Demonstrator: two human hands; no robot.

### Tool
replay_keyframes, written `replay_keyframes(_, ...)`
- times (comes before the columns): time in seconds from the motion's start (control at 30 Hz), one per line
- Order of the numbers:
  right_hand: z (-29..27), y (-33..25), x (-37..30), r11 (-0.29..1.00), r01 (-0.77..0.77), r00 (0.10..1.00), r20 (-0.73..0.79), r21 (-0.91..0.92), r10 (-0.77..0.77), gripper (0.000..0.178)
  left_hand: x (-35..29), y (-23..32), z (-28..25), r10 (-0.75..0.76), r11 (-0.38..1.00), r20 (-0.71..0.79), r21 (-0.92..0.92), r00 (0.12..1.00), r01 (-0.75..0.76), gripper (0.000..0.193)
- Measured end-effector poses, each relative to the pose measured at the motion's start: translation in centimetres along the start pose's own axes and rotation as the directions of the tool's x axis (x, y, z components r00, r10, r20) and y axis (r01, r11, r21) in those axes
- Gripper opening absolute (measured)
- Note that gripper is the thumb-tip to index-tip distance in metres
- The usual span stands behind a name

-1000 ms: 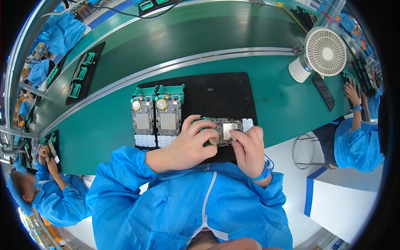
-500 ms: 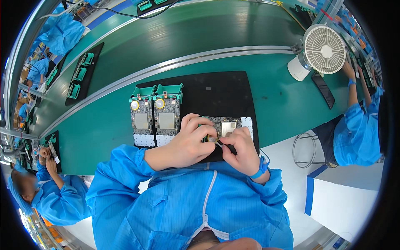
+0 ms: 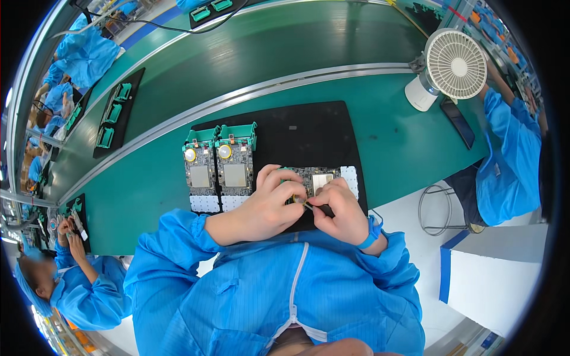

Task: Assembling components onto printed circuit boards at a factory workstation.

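A circuit board with a metal shield and a white perforated end strip lies crosswise on a black mat in front of me. Curled over its left end, my left hand grips it, fingertips around a small round yellowish part. My right hand is closed in a pinch on a slim tool with a pale tip that meets the left fingertips. Most of the tool is hidden by the fingers. Left of my hands lie two similar boards, each with a green plastic holder at its far end.
Beyond a metal rail, a green conveyor carries a black tray of green holders. A white fan and a phone are at the right. Co-workers sit left and right; a white box stands lower right.
My hands keep nearly the same grip over the board, with only slight finger movement. The view has shifted a little. The co-worker at the right has moved the arms.
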State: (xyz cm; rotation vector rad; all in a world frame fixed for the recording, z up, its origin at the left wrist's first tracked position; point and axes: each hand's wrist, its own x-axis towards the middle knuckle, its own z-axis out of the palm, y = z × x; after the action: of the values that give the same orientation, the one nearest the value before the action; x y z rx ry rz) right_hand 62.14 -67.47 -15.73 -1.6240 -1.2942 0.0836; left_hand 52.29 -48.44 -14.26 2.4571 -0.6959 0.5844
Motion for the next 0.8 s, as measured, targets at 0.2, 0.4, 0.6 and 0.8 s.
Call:
replay_keyframes(0.2, -0.3, -0.2, 0.2, 0.994, 0.054, 0.995, 0.090, -0.095, -0.046, 0.021, 0.1, 0.0, 0.0, 0.017, 1.000, -0.014, -0.009, 1.000, -0.017, 0.016)
replay_keyframes(0.4, 0.0, 0.3, 0.0, 1.000, 0.016, 0.999, 0.029, -0.014, -0.015, 0.019, 0.1, 0.0, -0.1, -0.008, 1.000, -0.024, -0.022, 1.000, 0.007, 0.016)
replay_keyframes(0.6, -0.4, 0.1, 0.1, 0.997, 0.030, 0.995, 0.092, -0.073, -0.023, 0.020, 0.3, -0.1, -0.1, 0.010, 1.000, -0.036, -0.009, 0.999, -0.010, 0.020)
replay_keyframes(0.8, -1.0, 0.1, -1.5, 0.992, -0.082, 0.980, -0.173, 0.091, 0.097, 0.026, 0.4, 0.1, -0.4, -0.036, 0.999, -0.033, 0.026, 0.999, 0.036, 0.025)
